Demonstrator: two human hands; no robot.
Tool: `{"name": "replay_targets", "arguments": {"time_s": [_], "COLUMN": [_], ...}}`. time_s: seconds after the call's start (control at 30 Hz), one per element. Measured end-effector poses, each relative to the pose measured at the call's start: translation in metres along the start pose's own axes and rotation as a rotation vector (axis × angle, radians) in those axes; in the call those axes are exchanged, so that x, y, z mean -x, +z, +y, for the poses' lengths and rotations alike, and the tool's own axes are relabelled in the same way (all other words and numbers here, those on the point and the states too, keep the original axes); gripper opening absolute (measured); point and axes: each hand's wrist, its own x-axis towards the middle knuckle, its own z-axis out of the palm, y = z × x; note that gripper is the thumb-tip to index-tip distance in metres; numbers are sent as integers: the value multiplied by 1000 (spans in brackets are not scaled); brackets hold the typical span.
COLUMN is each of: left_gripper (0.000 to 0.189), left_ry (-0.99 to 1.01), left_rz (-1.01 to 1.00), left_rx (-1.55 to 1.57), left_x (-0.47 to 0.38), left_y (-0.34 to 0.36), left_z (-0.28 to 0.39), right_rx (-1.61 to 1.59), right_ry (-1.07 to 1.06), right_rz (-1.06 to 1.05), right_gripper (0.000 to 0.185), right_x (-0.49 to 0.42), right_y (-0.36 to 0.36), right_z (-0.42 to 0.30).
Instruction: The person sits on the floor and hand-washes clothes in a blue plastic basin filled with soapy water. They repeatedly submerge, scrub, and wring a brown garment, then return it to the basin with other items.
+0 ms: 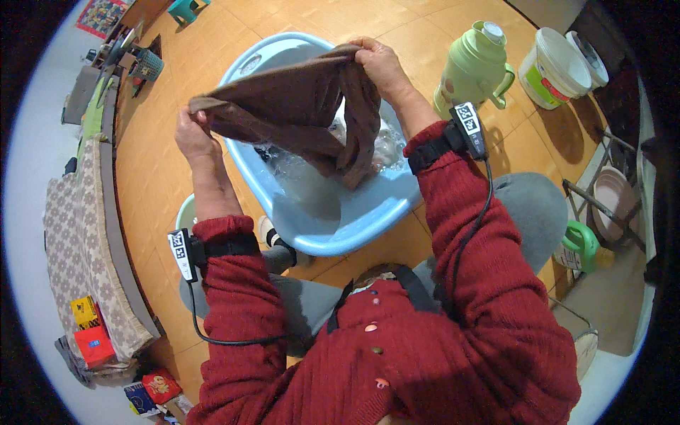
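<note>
Both my hands hold up a brown garment, its upper edge stretched between them. My left hand grips the left corner beside the rim of a light blue plastic tub. The right corner is pinched in my right hand, over the tub's far right side. Folds of the cloth hang down into the tub, where water with suds shows. Some pale wet cloth lies partly hidden behind the hanging fabric.
A green thermos jug and white plastic buckets stand on the tiled floor to the right. A light green basin is partly behind my left forearm. A green-handled bottle stands near a metal rack. Cables run along both my sleeves.
</note>
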Motion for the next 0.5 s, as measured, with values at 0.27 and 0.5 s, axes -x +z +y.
{"name": "replay_targets", "arguments": {"time_s": [0.27, 0.5], "left_gripper": [27, 6], "left_ry": [185, 600], "left_rz": [-100, -599], "left_rx": [-279, -1524], "left_x": [-21, -8], "left_y": [-8, -74], "left_z": [-5, -99], "right_rx": [82, 637], "right_ry": [-60, 176], "right_rz": [31, -125], "right_gripper": [28, 29], "right_x": [-5, 12], "right_y": [6, -4], "right_z": [1, 80]}}
